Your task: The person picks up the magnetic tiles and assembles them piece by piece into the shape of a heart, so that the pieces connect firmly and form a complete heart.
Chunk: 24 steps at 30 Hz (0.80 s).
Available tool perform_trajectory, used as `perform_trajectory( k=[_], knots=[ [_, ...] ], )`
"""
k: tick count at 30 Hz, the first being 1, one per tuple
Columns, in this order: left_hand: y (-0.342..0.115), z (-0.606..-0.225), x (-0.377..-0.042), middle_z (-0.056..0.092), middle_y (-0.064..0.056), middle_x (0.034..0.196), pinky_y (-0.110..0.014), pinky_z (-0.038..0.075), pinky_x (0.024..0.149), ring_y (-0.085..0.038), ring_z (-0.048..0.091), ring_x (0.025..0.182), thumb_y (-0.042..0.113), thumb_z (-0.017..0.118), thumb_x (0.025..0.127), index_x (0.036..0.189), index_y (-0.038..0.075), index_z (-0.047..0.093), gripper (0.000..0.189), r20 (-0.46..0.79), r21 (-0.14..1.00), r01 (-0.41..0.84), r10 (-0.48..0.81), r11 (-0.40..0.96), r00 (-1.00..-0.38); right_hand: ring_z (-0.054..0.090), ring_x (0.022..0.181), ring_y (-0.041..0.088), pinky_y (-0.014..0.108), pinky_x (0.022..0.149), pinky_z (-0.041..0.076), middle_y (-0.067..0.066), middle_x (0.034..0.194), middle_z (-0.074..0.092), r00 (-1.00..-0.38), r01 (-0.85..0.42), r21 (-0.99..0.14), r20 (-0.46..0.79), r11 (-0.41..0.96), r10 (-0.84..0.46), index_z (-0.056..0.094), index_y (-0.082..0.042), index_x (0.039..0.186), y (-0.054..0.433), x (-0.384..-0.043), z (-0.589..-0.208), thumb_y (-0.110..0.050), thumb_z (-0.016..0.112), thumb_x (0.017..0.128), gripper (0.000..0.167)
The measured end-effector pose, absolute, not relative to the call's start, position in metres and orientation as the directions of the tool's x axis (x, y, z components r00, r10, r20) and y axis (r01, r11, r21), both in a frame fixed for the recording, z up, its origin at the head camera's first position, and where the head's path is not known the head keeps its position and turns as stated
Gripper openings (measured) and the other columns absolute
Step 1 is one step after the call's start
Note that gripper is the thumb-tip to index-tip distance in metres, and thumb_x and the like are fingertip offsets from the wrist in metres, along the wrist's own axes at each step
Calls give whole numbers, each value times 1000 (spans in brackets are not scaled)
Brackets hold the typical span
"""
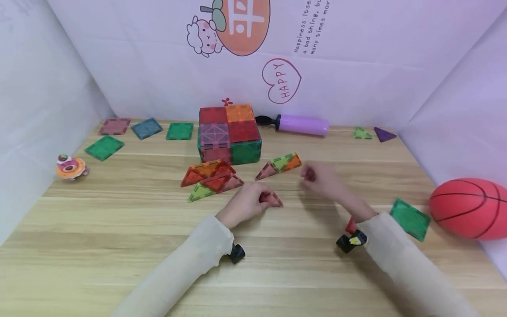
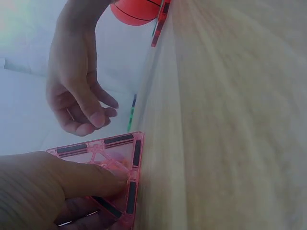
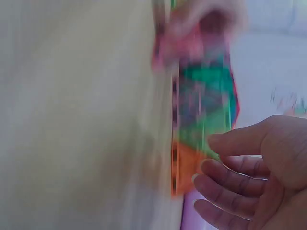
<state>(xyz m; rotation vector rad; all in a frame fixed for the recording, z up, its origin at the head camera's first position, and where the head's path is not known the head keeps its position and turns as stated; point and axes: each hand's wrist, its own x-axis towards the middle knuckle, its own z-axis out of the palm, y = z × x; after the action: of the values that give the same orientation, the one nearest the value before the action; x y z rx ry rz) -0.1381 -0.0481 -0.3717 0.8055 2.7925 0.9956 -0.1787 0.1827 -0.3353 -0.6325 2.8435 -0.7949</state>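
On the white back sheet (image 1: 356, 83), upper centre of the head view, a red heart outline (image 1: 281, 80) enclosed "HAPPY", running upward. Above right, dark lettering (image 1: 310, 28), cut by the frame's top, read "Happiness itse", "a bad thing, bu", "many times mor". An orange fruit drawing (image 1: 259, 37) bore a cropped white character.

The table (image 1: 99, 255) has pale wood grain. White walls (image 1: 35, 110) enclose three sides. The back wall (image 1: 348, 83) bears drawings (image 1: 257, 37).

Pink tile (image 2: 112, 155), black-lined red basketball (image 1: 469, 209), purple pump (image 1: 303, 125)
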Motion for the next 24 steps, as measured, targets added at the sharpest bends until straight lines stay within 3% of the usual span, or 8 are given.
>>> perform_trajectory(
  k=[4,7,11,14,20,24],
  knots=[
    [-47,-374,-139,58,1,75,-21,37,59,-11,46,68,8,71,84,93,11,71,9,94,614,440,493,655,-865,60,85,32,44,77,51,23,95,63,-953,-264,-412,-29,872,-302,58,4,98,213,-213,-326,-8,62,87,17],
    [-47,-374,-140,53,1,72,-21,35,59,-11,44,67,8,71,83,86,11,68,5,98,607,446,495,658,-863,57,97,43,53,84,48,32,108,59,-969,-200,-359,-62,912,-237,54,11,112,239,-241,-323,-12,59,88,33],
    [-48,-373,-141,48,3,69,-23,34,59,-12,42,68,7,72,83,79,11,64,9,98,606,444,492,660,-865,43,116,54,63,96,37,41,130,42,-974,-139,-321,-124,937,-187,36,17,133,272,-277,-327,-15,55,90,57],
    [-47,-371,-142,47,3,68,-23,34,60,-13,42,68,7,72,83,78,10,64,10,83,606,437,493,665,-866,29,125,59,66,103,27,44,140,24,-969,-108,-281,-186,953,-165,19,18,142,292,-300,-333,-21,50,93,70],
    [-46,-372,-142,51,3,69,-22,36,61,-12,44,69,6,71,82,84,9,68,4,63,606,430,499,669,-865,7,130,64,69,105,14,45,144,-3,-942,-78,-272,-296,959,-160,-2,18,143,316,-319,-345,-36,48,95,88],
    [-47,-372,-142,52,3,69,-21,37,60,-12,44,68,7,71,83,82,10,68,4,62,610,424,493,670,-868,5,131,62,69,105,13,45,144,-4,-907,-72,-279,-382,958,-179,3,21,141,319,-319,-348,-47,38,98,87]
  ],
)
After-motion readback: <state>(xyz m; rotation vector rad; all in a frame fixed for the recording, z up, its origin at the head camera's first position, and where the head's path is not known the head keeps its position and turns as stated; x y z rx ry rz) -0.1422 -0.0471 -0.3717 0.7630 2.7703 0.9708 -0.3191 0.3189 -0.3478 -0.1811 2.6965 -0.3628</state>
